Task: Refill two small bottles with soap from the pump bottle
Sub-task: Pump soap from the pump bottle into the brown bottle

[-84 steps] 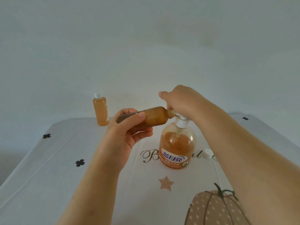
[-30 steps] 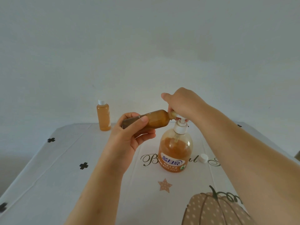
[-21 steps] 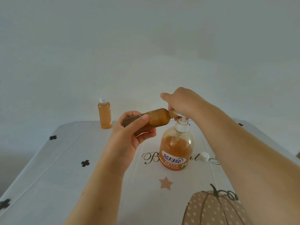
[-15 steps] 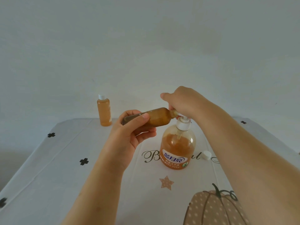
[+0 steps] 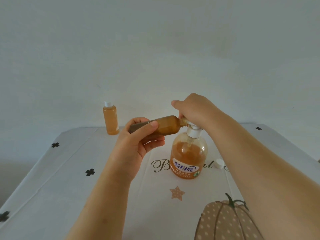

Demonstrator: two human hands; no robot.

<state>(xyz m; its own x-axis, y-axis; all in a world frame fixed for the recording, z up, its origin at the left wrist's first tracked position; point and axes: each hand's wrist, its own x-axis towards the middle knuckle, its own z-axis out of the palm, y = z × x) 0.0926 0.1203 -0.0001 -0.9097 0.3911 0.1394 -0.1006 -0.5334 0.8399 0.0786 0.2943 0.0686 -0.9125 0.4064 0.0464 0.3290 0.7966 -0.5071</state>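
1. A pump bottle of orange soap stands on the surface.
2. The left hand has its grip wrapped round a small bottle, held sideways with its mouth at the pump bottle's spout.
3. The right hand has its grip curled over the pump bottle's head.
4. A second small bottle, capped, stands behind and left of the pump bottle; a white cap lies just right of it.

We record the pump bottle as clear, glossy, smooth plastic with a white plastic pump. The tilted small bottle and standing small bottle appear translucent plastic, duller. The tablecloth is matt, creased printed cloth, and the wall is matt.
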